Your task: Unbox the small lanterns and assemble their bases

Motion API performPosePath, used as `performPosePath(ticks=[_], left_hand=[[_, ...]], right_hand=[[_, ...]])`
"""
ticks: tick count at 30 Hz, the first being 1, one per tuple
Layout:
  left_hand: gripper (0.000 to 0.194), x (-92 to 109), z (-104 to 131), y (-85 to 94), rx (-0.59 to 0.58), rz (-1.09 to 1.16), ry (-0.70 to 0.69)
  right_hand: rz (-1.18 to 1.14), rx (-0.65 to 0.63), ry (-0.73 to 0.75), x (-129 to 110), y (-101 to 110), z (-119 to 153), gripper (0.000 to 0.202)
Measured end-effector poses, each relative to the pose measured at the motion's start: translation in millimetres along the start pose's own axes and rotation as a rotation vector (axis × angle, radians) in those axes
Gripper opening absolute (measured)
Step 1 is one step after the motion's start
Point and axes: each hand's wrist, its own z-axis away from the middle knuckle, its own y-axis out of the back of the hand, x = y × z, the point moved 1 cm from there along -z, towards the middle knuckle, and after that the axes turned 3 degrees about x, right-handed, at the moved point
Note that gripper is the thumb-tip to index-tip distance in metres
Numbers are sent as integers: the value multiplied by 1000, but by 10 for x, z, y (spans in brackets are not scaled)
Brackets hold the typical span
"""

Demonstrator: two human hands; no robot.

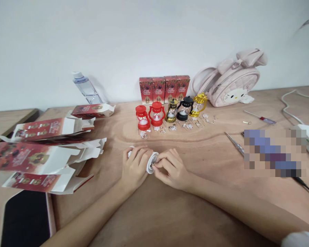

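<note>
My left hand [137, 165] is wrapped round a white mini lantern [151, 164], which lies on its side with its round base turned to the right. At that base, the fingertips of my right hand [171, 168] pinch together over a small dark metallic part, too small to name. Most of the lantern is hidden under my left fingers. Beyond my hands stand two red mini lanterns [157, 115], a dark bronze lantern [171, 111], a black lantern [184, 109] and a gold lantern [198, 104]. Small metal and white pieces [187, 127] lie in front of them.
Red printed boxes [171, 90] stand against the wall; opened boxes [38, 156] pile up at the left above a dark phone [25, 219]. A water bottle [86, 88] leans behind. To the right are a pink bag [234, 84], a screwdriver [266, 119], tweezers [234, 143] and a white cable [288, 106].
</note>
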Motion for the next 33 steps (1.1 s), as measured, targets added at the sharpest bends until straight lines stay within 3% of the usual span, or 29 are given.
performPosePath(ticks=[8, 14, 16, 19, 23, 27, 30, 33], left_hand=[[13, -1, -2, -5, 11, 3, -1], [13, -1, -8, -7, 8, 3, -6], [12, 0, -14, -2, 0, -2, -7], [10, 7, -22, 8, -2, -23, -8], [10, 17, -24, 24, 11, -45, -49], [12, 5, -29, 40, 18, -107, -105], [12, 10, -49, 59, 60, -180, -157], [15, 44, -73, 81, 132, -242, -213]], right_hand=[[-89, -65, 8, 12, -11, 11, 17], [-211, -15, -67, 4, -11, 16, 15], [-296, 32, -249, 15, -20, 22, 15], [-441, 100, -658, 61, -62, 48, 18], [-738, 61, -1088, 111, -137, 76, 21], [-984, -63, -1335, 73, -135, 44, 16], [-1145, -225, -1493, -14, -101, 2, 5], [-1309, -373, -1600, -112, -77, -30, 18]])
